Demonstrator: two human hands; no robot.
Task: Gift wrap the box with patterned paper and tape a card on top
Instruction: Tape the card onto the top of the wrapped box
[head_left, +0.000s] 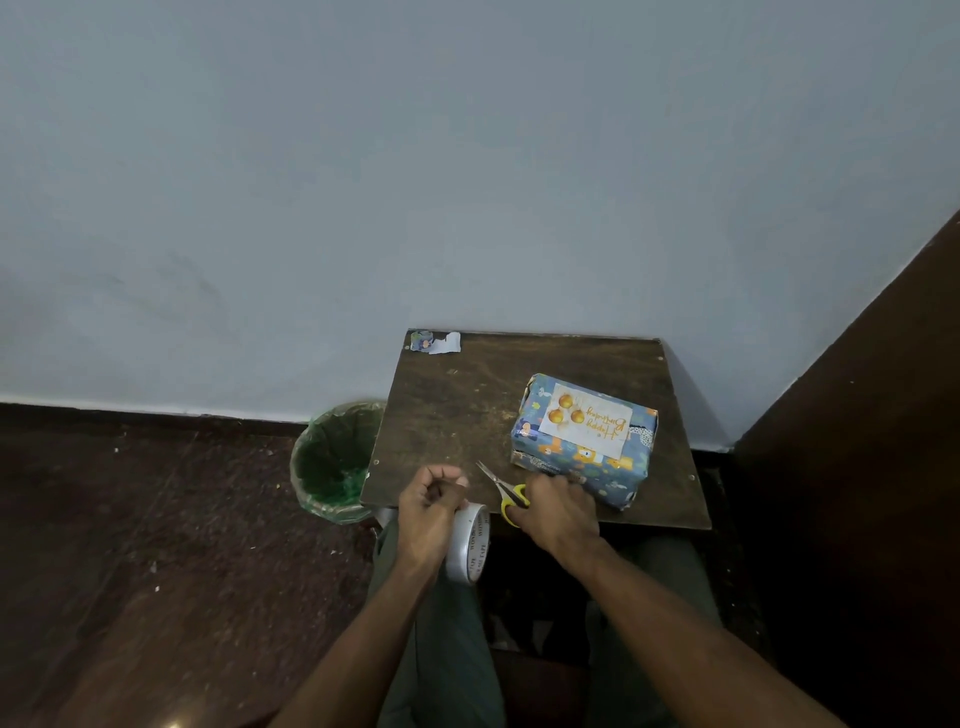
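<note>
At the table (447, 415) edge: left hand (428, 506) gripping tape (470, 543), right hand (558, 512) gripping scissors (506, 493); best to snip short, then press over card (587, 421) corners.

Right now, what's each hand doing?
Left hand: holding the tape roll.
Right hand: gripping the scissors.

The card (586, 420) reads "Happy Birthday"; the tape roll (470, 545) reads "WONDER TAPE".
</note>
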